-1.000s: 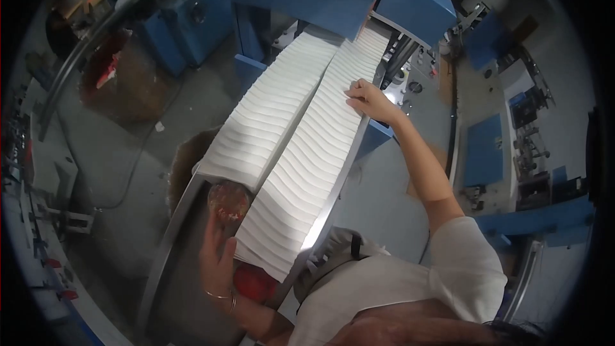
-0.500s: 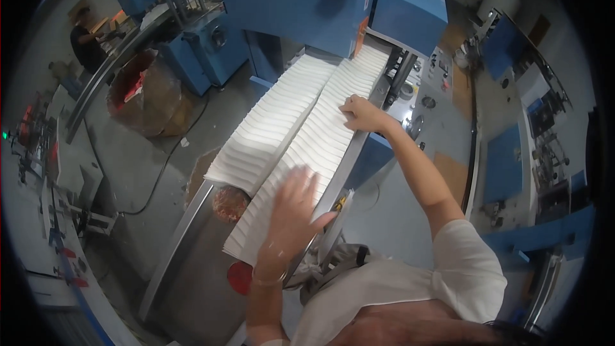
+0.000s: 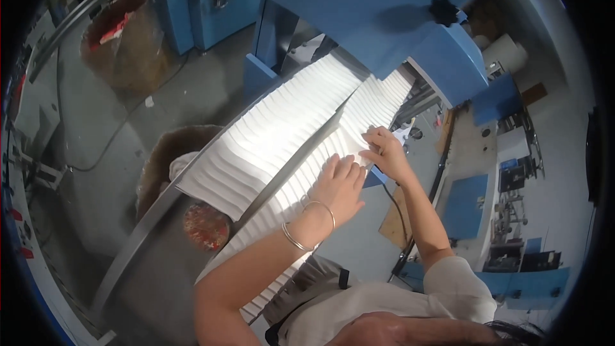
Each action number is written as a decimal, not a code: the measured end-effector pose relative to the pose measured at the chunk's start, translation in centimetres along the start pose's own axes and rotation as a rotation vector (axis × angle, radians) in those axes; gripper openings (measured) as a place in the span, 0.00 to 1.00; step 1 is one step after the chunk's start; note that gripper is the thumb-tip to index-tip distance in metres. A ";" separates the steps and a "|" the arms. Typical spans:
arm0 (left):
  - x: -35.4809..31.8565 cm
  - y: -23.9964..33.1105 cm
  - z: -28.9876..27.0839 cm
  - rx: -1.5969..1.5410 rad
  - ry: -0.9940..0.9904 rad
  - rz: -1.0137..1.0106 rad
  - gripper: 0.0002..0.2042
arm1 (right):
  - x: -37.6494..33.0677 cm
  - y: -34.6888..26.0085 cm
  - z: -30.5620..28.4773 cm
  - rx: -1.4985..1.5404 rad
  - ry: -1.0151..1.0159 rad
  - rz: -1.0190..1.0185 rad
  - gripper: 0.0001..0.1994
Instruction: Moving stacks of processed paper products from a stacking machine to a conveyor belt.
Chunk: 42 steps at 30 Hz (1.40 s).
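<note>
Two long rows of overlapping white folded paper slope away from me, a left row and a right row. A thin metal divider runs between them. My left hand, with bracelets at the wrist, lies on the right row with its fingers stretched out. Just beyond it, my right hand has its fingers curled at that row's right edge, pinching the paper. A smooth white piece stands out between the two hands. The tips of my right fingers are partly hidden.
A big blue machine with a black knob stands over the rows' far end. A round reddish speckled object sits near the left row's close end. A plastic-lined bin stands on the floor at left.
My left hand has slid forward along the right row, close to my right hand. The view has shifted and turned. A smooth white piece now shows between my hands.
</note>
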State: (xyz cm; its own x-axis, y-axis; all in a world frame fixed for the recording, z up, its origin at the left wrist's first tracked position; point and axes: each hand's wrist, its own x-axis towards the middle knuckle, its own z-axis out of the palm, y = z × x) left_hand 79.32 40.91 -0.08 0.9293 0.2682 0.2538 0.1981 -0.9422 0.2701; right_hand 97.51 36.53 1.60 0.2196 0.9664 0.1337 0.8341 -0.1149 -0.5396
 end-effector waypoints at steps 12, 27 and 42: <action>-0.4 0.5 0.3 0.007 -0.041 -0.041 0.27 | 0.0 -0.4 0.3 0.055 0.001 0.047 0.14; 1.8 -2.6 -1.4 0.035 -0.046 -0.056 0.27 | 0.9 -0.9 0.6 -0.249 0.032 -0.115 0.14; 1.1 -0.3 -1.4 0.120 -0.201 -0.220 0.29 | -15.1 5.3 -2.5 1.301 -0.369 0.109 0.37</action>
State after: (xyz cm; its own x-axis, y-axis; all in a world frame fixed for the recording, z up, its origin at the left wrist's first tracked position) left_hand 79.86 41.77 1.40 0.9005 0.4348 0.0097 0.4258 -0.8860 0.1837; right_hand 99.91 20.73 -1.22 -0.0652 0.9949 -0.0771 -0.3023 -0.0933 -0.9486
